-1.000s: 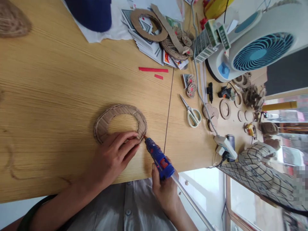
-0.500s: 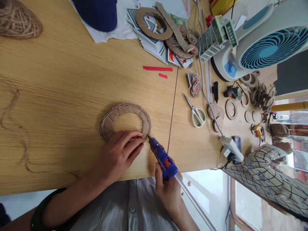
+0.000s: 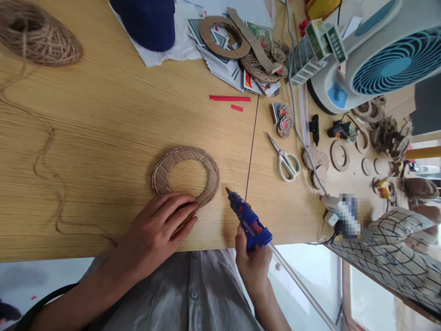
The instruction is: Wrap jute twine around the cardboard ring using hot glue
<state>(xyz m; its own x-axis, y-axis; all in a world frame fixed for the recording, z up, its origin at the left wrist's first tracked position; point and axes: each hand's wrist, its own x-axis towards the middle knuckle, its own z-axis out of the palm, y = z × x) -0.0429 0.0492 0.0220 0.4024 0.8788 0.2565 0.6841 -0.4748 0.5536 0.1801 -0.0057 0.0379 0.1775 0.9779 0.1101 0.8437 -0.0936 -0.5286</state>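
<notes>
Touching flat, ribbed cardboard ring [image 3: 161, 177] — left hand [image 3: 156, 225].

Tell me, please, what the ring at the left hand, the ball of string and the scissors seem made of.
The ring: matte cardboard, from its brown ridges.
The ball of string: rough plant fibre, probably jute, from its dull brown strands.
The scissors: blades likely steel, thin and grey; handles probably smooth plastic, evenly pale.

Fan [image 3: 396, 66] on bench [image 3: 113, 151], far side, right. Navy cap [image 3: 148, 23] far side, left of fan. Power strip [image 3: 330, 202] by near edge.
</notes>
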